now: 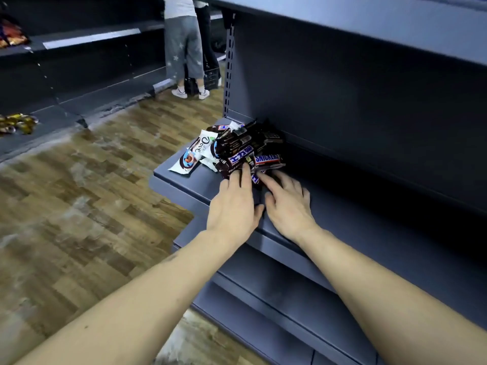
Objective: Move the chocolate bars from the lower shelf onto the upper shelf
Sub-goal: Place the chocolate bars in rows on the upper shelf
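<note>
A heap of dark-wrapped chocolate bars (245, 147) lies at the left end of a grey lower shelf (369, 233), some marked Snickers. Beside the heap on its left lie white Dove bars (193, 154). My left hand (233, 204) reaches in palm down, its fingertips touching the near edge of the heap. My right hand (286, 200) lies flat next to it, fingers spread, fingertips at the bars. Neither hand holds a bar. The upper shelf (395, 25) runs across the top right, its top surface hidden.
Another grey shelf (276, 299) sits below, nearer me. A person (184, 46) stands at the far end of the aisle by a dark crate. Shelving across the wooden floor (79, 206) holds gold-wrapped sweets (17, 123) and an orange bag (11, 34).
</note>
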